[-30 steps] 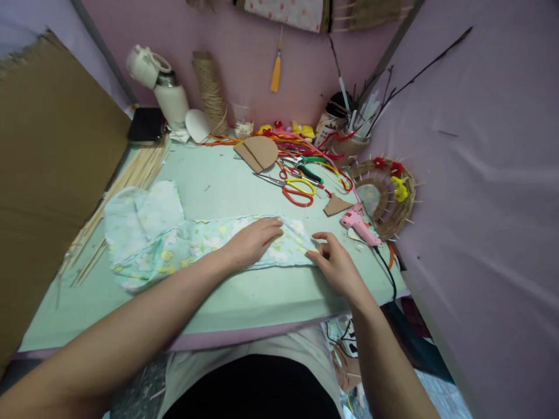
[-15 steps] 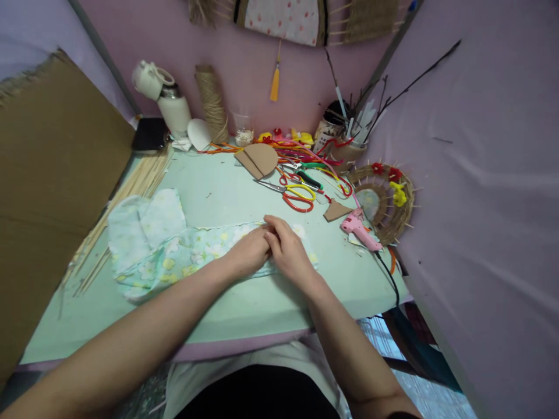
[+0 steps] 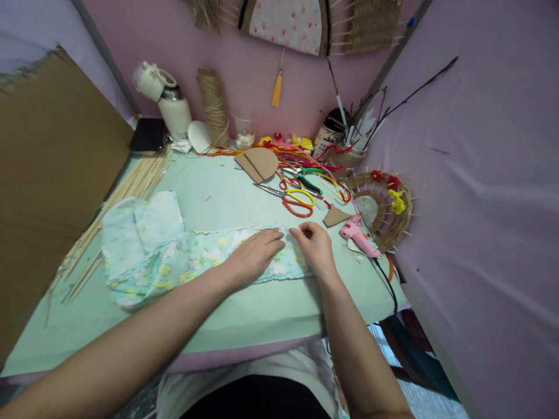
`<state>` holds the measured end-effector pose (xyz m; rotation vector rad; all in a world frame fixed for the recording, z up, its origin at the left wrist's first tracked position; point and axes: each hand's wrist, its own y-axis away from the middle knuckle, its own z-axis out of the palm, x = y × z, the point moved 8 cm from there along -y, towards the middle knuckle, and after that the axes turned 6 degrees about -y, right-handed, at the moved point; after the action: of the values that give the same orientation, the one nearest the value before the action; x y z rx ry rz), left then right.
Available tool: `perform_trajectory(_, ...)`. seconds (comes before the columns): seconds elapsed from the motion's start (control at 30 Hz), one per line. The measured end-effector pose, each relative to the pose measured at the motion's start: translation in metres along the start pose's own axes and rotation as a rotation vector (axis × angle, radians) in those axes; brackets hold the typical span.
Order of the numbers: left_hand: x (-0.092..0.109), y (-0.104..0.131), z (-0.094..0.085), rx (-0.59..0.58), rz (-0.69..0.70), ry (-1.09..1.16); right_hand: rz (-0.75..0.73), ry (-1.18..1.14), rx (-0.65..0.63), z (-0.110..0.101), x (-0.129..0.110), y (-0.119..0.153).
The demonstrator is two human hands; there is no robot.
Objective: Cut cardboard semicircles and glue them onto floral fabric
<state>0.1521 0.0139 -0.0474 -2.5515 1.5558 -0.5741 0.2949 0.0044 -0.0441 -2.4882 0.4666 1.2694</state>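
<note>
A floral light-green cloth point(image 3: 205, 250) lies across the table, its left end bunched and folded over, its right part a flat strip. My left hand point(image 3: 257, 253) rests palm down on the strip, its fingers pointing right and lying nearly flat. Just right of it, my right hand point(image 3: 313, 244) is at the strip's upper right part, thumb and index finger bent together in a ring. Whether anything is between those fingertips is too small to tell. A small gap separates the hands.
Scissors point(image 3: 297, 202), pliers point(image 3: 308, 177) and cut cardboard point(image 3: 262, 163) lie beyond the hands. A pink glue gun point(image 3: 360, 238) with a black cord is at the right, beside a round woven piece point(image 3: 399, 224). Thin sticks point(image 3: 131, 186) lie left, near a large cardboard sheet point(image 3: 56, 174).
My hands were touching over the cloth and have now come apart. The right hand has moved right, and the left hand's fingers lie flatter on the fabric.
</note>
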Motion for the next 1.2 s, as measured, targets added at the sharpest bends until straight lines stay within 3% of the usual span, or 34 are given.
perform_trajectory(0.13, 0.000, 0.000, -0.001, 0.003, -0.011, 0.013, -0.055, -0.261, -0.069, 0.007, -0.003, 0.003)
perform_trajectory(0.3, -0.001, 0.002, 0.002, 0.002, -0.006, -0.002, -0.112, -0.126, 0.098, -0.010, -0.005, 0.010)
perform_trajectory(0.37, -0.001, 0.002, 0.003, 0.001, -0.008, -0.009, -0.130, -0.101, 0.098, -0.012, -0.006, 0.014)
perform_trajectory(0.63, 0.003, 0.003, 0.002, 0.026, 0.049, -0.032, 0.069, -0.141, 0.017, 0.000, 0.007, 0.003)
perform_trajectory(0.77, 0.007, 0.004, -0.002, 0.055, 0.082, -0.039, -0.054, -0.082, 0.008, 0.007, -0.008, 0.002)
perform_trajectory(1.0, 0.006, 0.005, -0.001, 0.067, 0.049, -0.056, -0.341, -0.062, 0.038, 0.002, -0.022, 0.028)
perform_trajectory(1.2, 0.004, 0.006, 0.001, 0.069, 0.051, -0.028, -0.348, -0.026, 0.034, 0.000, -0.023, 0.028)
